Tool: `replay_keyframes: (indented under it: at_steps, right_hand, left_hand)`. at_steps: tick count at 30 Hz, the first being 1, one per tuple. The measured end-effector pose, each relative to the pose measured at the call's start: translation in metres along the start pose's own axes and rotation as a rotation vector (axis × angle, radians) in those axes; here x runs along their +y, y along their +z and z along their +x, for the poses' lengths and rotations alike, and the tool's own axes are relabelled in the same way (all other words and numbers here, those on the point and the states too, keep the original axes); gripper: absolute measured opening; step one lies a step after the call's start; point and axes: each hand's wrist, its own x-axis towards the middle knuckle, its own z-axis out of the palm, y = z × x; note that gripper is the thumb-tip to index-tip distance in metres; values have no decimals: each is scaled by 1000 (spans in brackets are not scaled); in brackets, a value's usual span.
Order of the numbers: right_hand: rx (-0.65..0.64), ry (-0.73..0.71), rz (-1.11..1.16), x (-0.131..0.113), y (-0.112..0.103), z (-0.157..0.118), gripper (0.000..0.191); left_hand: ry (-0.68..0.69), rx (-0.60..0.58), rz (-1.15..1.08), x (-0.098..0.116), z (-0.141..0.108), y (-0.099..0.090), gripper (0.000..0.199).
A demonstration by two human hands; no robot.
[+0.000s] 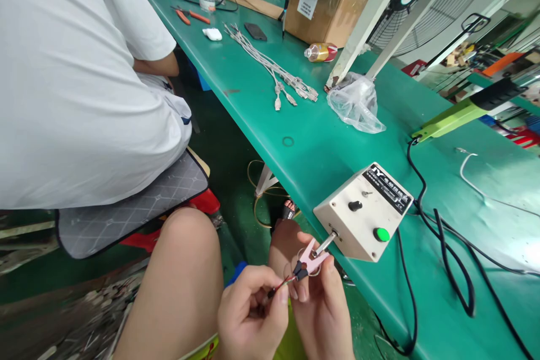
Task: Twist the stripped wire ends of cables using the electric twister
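Note:
My left hand (pixel 253 309) is closed in a pinch on a thin cable (pixel 274 292) with fine red and dark wires at its end. The wire ends run into the black-tipped jaws of a small pink spring clip (pixel 311 263). Around the clip's two handles are the thumb and fingers of my right hand (pixel 327 304), closed on it. The clip sits at the end of a metal shaft (pixel 325 243) that sticks out of a beige machine box (pixel 350 228). This box has a black knob, a toggle switch and a lit green button.
On the green table (pixel 261 118) lie grey USB cables (pixel 270 64), a plastic bag (pixel 356 101), a bottle (pixel 321 52), a phone (pixel 255 31) and orange-handled pliers (pixel 192 16). Black cords (pixel 447 270) run at right beside a green lamp arm (pixel 455 115). A seated person (pixel 84 79) is at left.

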Motion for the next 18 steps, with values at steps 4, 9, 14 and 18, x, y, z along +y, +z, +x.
replay_keyframes:
  at_steps: [4,9,14,18]
  right_hand:
    - [18,48,43,-3,0,2,42]
    - [11,54,10,-2,-2,3,31]
    - [-2,75,62,10,-10,0,27]
    - [-31,48,16,24,-22,-9,31]
  left_hand:
    - [2,1,-7,0,0,-2,12]
    - [-18,-2,-65,-1,-3,-2,9]
    - [-128,149,-189,-4,-16,6,13]
    - [-199,244,-275,-1,-23,13,18]
